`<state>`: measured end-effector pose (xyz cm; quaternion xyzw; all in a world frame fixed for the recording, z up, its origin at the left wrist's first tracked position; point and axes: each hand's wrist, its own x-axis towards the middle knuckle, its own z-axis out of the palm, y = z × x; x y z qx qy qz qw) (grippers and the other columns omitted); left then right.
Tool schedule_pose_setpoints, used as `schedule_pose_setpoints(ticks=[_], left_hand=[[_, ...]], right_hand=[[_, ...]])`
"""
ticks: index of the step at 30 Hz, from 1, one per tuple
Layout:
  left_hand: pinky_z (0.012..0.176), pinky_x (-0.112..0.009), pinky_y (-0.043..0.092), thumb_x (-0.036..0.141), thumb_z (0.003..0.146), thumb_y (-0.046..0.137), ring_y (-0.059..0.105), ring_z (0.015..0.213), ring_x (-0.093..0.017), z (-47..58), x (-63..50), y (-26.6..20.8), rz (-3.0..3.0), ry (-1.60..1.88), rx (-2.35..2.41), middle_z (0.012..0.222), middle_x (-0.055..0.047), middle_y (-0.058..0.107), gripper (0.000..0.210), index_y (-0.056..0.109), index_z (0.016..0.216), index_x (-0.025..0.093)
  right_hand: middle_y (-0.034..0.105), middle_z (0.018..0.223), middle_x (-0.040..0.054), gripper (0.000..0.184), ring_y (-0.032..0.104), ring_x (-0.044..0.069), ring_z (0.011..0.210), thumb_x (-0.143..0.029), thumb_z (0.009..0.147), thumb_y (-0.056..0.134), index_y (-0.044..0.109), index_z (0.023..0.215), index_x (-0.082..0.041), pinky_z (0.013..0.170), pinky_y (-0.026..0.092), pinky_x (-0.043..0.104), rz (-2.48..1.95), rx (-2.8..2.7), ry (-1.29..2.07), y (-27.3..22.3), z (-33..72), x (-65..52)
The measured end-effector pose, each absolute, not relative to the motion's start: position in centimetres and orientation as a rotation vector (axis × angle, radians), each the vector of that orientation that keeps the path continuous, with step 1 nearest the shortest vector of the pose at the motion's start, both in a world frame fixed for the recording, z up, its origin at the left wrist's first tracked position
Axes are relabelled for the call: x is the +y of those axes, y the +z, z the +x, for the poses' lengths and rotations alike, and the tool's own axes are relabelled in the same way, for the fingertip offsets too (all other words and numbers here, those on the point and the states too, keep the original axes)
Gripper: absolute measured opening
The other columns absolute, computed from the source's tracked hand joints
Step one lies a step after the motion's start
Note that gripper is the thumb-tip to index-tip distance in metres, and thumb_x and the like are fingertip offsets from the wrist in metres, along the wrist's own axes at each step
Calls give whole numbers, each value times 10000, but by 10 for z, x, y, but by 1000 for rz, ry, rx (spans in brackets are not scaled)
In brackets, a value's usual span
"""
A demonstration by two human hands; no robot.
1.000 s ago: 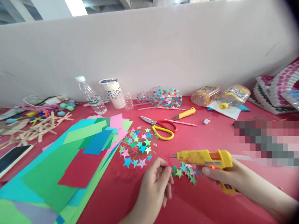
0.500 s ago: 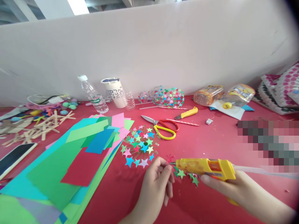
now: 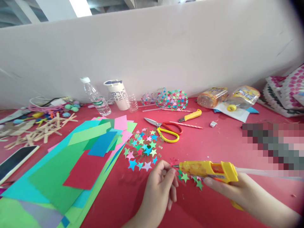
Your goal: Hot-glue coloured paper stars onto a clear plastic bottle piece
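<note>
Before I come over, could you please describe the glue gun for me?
Over the red table, find the right hand. It grips the glue gun, metal tip pointing towards the left hand. Unlike the yellow cutter beyond, this yellow tool is bulky, with a clear stick behind.

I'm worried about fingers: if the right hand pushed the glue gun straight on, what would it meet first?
Probably the left hand or the red scrap it seems to pinch; depth is unclear.

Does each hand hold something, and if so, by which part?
The right hand holds the yellow glue gun by its handle. Whether the left hand, beside the nozzle, pinches anything cannot be told.
</note>
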<state>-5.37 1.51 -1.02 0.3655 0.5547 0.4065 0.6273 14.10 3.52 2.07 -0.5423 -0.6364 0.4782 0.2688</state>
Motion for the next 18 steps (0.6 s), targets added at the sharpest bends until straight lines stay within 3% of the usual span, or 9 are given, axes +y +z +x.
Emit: schedule_pose_setpoints(ticks=[6,18], left_hand=[[267,-122,211,411,854,495,383,335,-22,-53,14,-7,841,923,1276,613,67,507,245,400,746,213],[268,-122,213,407,858,495,392,341,-26,-53,17,-7,828,929,1273,605,72,501,243,389,752,214]], right_hand=[[738,768,2,358,683,230,808,-562,755,654,754,912,-256,781,542,287,-1410,-1690,1293,19,140,35],[769,892,29,388,696,237,810,-576,782,624,749,918,-234,743,557,292,-1427,-1785,1289,24,141,37]])
